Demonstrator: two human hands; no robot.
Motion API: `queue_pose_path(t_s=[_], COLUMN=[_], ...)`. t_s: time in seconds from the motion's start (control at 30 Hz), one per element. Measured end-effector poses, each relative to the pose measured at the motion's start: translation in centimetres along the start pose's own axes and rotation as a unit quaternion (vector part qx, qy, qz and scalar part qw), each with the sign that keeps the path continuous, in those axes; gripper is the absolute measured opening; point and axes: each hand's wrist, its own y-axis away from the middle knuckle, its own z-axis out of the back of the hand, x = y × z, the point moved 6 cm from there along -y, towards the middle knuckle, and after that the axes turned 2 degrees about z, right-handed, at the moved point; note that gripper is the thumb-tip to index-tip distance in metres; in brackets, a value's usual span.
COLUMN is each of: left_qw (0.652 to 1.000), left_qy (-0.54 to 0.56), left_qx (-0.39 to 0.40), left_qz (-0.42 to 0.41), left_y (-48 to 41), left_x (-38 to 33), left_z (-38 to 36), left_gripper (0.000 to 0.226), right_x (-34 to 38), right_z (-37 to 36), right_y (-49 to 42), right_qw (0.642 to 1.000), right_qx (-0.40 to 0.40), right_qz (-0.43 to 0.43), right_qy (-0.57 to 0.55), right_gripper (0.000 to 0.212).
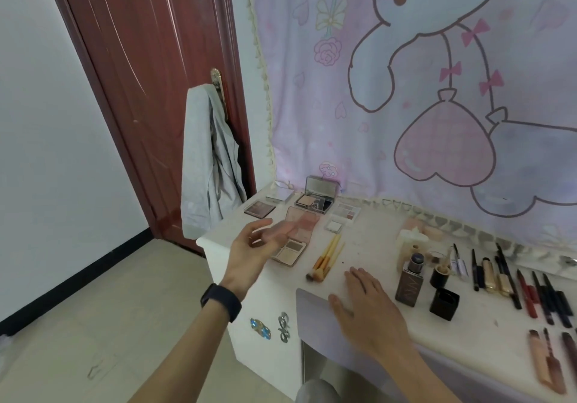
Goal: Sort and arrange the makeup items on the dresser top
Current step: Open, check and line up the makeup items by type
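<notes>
- A big pink cloth [437, 59] hangs on the far wall. A blue bunny with long ears, pink bows and a heart are drawn on it.
- A dark red wooden door [150, 90] is on the left. It looks smooth and shiny.
- The white dresser top [368, 240] runs from the middle to the right. All the makeup lies on it.
- A soft grey shirt [209, 165] hangs from the door handle.
- The right hand [365, 306] lies flat on the near edge of the dresser top. Its fingers are straight and a little apart, and it holds nothing. It is between the brushes and the brown bottle.
- The left hand [253, 246] is up over the near end of the pink palette. It is blurry. Its fingers are open and spread. I cannot tell if it touches the palette.
- A black band [220, 301] goes round the left wrist.
- The flat pink palette [304, 224] lies at the far left of the dresser top. An open compact [315, 199] and a dark palette [259, 209] lie just behind it.
- A row of thin pencils [527, 293] lies on the right.
- The square brown bottle [409, 287] stands just right of the right hand. The pale letters on its front are too blurry to read.
- A black cube [444, 304] sits just beside the bottle, on its right.
- The brushes [324, 262] have yellow handles and lie in a bunch.
- Two shiny knobs [260, 327] sit on the dresser's front, near the left.
</notes>
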Motion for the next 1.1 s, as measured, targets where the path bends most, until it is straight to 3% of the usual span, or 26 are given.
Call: queue_pose_path(t_s=[0.1,0.17,0.3,0.37,0.53,0.63,0.8,0.9,1.1], left_qw=[0.998,0.994,0.977,0.966,0.949,0.954,0.969,0.973,0.973], left_qy=[-0.024,-0.027,-0.09,-0.126,-0.142,-0.111,-0.039,-0.022,-0.017], left_qx=[0.062,0.106,0.194,0.224,0.278,0.272,0.245,0.227,0.228], left_qz=[-0.01,-0.01,-0.021,-0.032,-0.046,-0.05,0.016,0.026,0.033], left_y=[2.6,4.2,6.6,7.5,9.5,10.3,11.7,12.1,11.9], left_x=[-0.1,0.3,1.3,1.7,2.3,2.8,5.2,5.8,5.7], left_z=[-2.9,-4.7,-8.1,-9.6,-12.8,-13.8,-15.0,-15.4,-15.8], left_gripper=[0.055,0.064,0.07,0.072,0.075,0.074,0.061,0.049,0.046], right_x=[-0.2,-0.7,-2.0,-2.4,-4.4,-4.7,-3.8,-3.9,-5.0], right_z=[1.9,2.8,2.7,2.8,2.7,2.5,1.6,1.3,1.1], right_y=[1.8,3.5,6.2,7.3,9.7,11.0,12.4,12.8,12.8], right_qw=[0.979,0.914,0.768,0.736,0.667,0.613,0.5,0.497,0.576], right_qx=[-0.06,-0.091,-0.034,-0.009,-0.04,-0.012,0.044,0.047,0.052], right_qz=[-0.037,-0.097,-0.203,-0.227,-0.286,-0.298,-0.305,-0.3,-0.279], right_qy=[-0.193,-0.383,-0.607,-0.638,-0.686,-0.732,-0.809,-0.813,-0.767], right_gripper=[0.042,0.031,0.047,0.044,0.03,0.04,0.044,0.042,0.044])
